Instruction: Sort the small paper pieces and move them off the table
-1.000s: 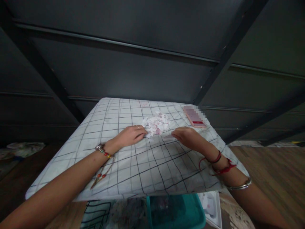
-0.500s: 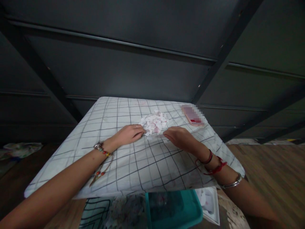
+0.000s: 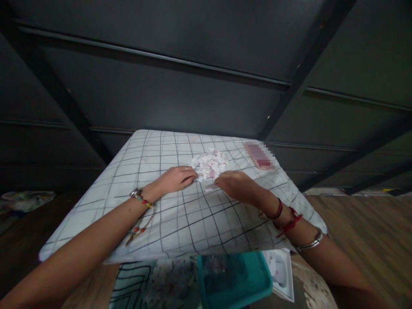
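Observation:
A loose pile of small white paper scraps (image 3: 210, 162), some marked pink or red, lies on the checkered tablecloth (image 3: 199, 219). At the pile's left edge, my left hand (image 3: 178, 177) rests with its fingers curled and the tips touching the scraps. My right hand (image 3: 237, 186) is at the lower right edge, fingers pressed together on a thin pale scrap (image 3: 211, 187) that sticks out to the left. What the left fingertips hold, if anything, is hidden.
A pink phone (image 3: 259, 155), partly blurred out, lies toward the back right corner. Below the front edge stand a teal bin (image 3: 268, 281), a white box (image 3: 289, 274) and a heap of paper scraps (image 3: 172, 281). A dark panelled wall (image 3: 180, 98) rises behind the table.
My right hand has moved slightly left, closer to the pile, and a pale scrap now shows at its fingertips. My left hand has hardly moved.

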